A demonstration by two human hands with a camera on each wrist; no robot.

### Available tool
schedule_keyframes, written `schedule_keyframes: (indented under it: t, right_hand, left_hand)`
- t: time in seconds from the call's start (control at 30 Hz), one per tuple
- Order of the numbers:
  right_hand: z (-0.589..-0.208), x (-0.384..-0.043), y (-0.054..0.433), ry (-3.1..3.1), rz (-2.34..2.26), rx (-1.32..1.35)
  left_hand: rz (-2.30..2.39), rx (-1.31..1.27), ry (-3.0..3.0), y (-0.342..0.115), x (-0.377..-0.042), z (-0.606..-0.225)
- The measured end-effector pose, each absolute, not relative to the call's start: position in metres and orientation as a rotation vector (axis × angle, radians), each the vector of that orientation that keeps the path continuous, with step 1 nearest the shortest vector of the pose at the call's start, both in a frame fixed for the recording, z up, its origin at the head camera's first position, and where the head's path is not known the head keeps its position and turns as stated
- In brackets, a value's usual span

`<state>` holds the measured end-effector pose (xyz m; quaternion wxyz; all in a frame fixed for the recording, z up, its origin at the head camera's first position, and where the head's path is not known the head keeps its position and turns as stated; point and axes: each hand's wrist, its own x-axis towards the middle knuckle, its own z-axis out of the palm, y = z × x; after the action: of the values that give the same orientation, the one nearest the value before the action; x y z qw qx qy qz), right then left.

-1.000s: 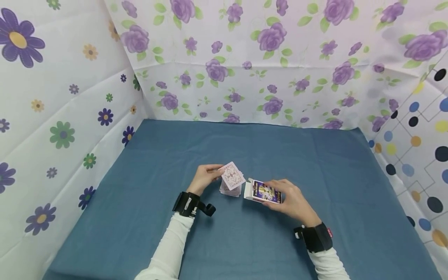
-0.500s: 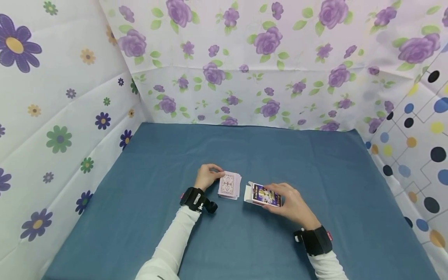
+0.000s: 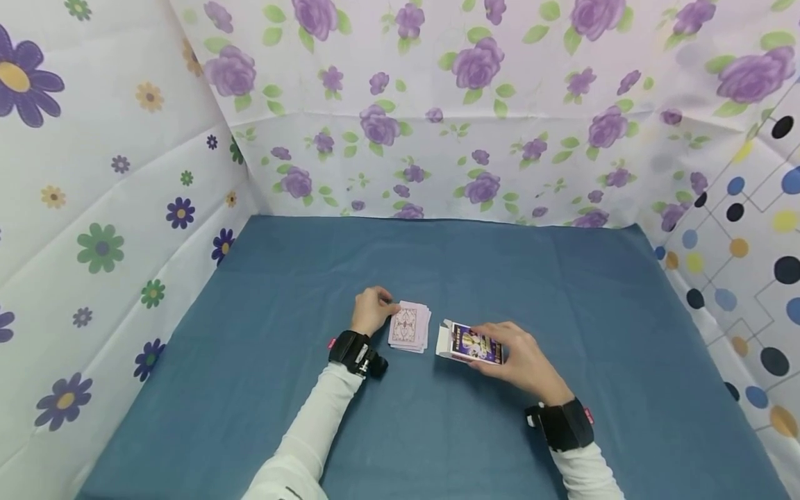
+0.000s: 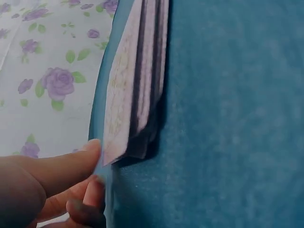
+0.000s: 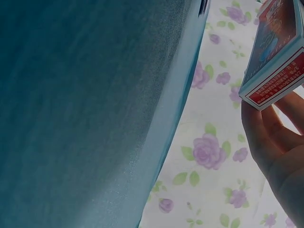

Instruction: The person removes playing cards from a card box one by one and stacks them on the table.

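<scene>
A small stack of playing cards (image 3: 409, 328) lies on the blue cloth, patterned pink backs up, its edges slightly uneven. My left hand (image 3: 370, 312) is at the stack's far left corner, where thumb and curled fingers pinch the top playing card (image 4: 114, 118). Layered card edges show beside it in the left wrist view. To the right of the stack, my right hand (image 3: 521, 357) grips a purple card box (image 3: 478, 344) between thumb and fingers, held above the cloth. Its white flap end stands open towards the cards. In the right wrist view, the box's red-and-white end (image 5: 280, 80) shows; its inside is hidden.
The blue cloth (image 3: 300, 278) covers the table. A rose-printed sheet (image 3: 425, 167) hangs behind its far edge, with a daisy-printed sheet (image 3: 125, 194) on the left and a dotted one (image 3: 737, 278) on the right. A black strap (image 3: 565, 423) circles each wrist.
A second ago my left hand held one card tilted above the stack; that raised card is gone from view. The left hand has moved down to the stack's corner. The right hand stays still.
</scene>
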<state>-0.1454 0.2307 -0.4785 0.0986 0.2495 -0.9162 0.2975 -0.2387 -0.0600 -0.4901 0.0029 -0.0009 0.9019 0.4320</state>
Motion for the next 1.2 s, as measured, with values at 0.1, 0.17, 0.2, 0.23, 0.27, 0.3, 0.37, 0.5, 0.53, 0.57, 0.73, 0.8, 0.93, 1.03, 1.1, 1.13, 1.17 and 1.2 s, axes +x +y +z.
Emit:
schedule_keyframes:
  t: [0.1,0.17,0.2,0.23,0.27,0.3,0.37,0.5,0.53,0.57,0.73,0.8,0.93,1.03,1.1,1.13,1.17,1.2]
  right_hand:
    - [-0.478,-0.147,0.230,-2.712,0.882,0.745]
    - [-0.477,-0.146,0.230,-2.716,0.880,0.746]
    - [-0.477,-0.146,0.230,-2.719,0.876,0.750]
    - [-0.477,-0.146,0.229,-2.723,0.867,0.756]
    - [-0.476,-0.145,0.228,-2.727,0.862,0.760]
    - [-0.476,-0.145,0.227,-2.730,0.858,0.765]
    - [-0.475,-0.144,0.226,-2.729,0.855,0.777]
    - [-0.473,-0.143,0.223,-2.706,0.860,0.793]
    - [-0.472,-0.143,0.222,-2.700,0.862,0.797]
    - [-0.471,-0.143,0.222,-2.696,0.863,0.800]
    - [-0.468,-0.142,0.220,-2.676,0.870,0.815]
    - [-0.467,-0.143,0.220,-2.666,0.871,0.821]
    - [-0.465,-0.144,0.218,-2.653,0.867,0.829]
    - [-0.465,-0.143,0.217,-2.657,0.869,0.824]
    - [-0.466,-0.142,0.216,-2.663,0.875,0.816]
    - [-0.466,-0.141,0.216,-2.666,0.875,0.811]
    - [-0.467,-0.140,0.216,-2.670,0.880,0.805]
    - [-0.467,-0.140,0.215,-2.674,0.879,0.801]
  left_hand:
    - [1.376,0.112,2.817,-0.057,-0.232,-0.483]
    - [1.399,0.288,2.763,-0.052,-0.225,-0.476]
    - [1.408,0.397,2.713,-0.049,-0.220,-0.471]
    - [1.418,0.505,2.651,-0.046,-0.214,-0.467]
    - [1.418,0.593,2.592,-0.042,-0.208,-0.464]
    - [1.413,0.662,2.543,-0.037,-0.202,-0.461]
    - [1.378,0.740,2.499,-0.029,-0.191,-0.458]
    - [1.283,0.719,2.567,-0.019,-0.178,-0.455]
    - [1.257,0.704,2.579,-0.017,-0.176,-0.455]
    - [1.240,0.692,2.581,-0.016,-0.176,-0.454]
    - [1.256,0.645,2.478,-0.014,-0.177,-0.454]
    - [1.321,0.592,2.403,-0.014,-0.178,-0.453]
    - [1.455,0.475,2.255,-0.017,-0.180,-0.452]
    - [1.535,0.444,2.159,-0.021,-0.181,-0.456]
    - [1.579,0.432,2.105,-0.025,-0.181,-0.460]
    - [1.595,0.428,2.089,-0.026,-0.181,-0.462]
    - [1.608,0.423,2.077,-0.028,-0.181,-0.464]
    - [1.612,0.423,2.071,-0.030,-0.181,-0.466]
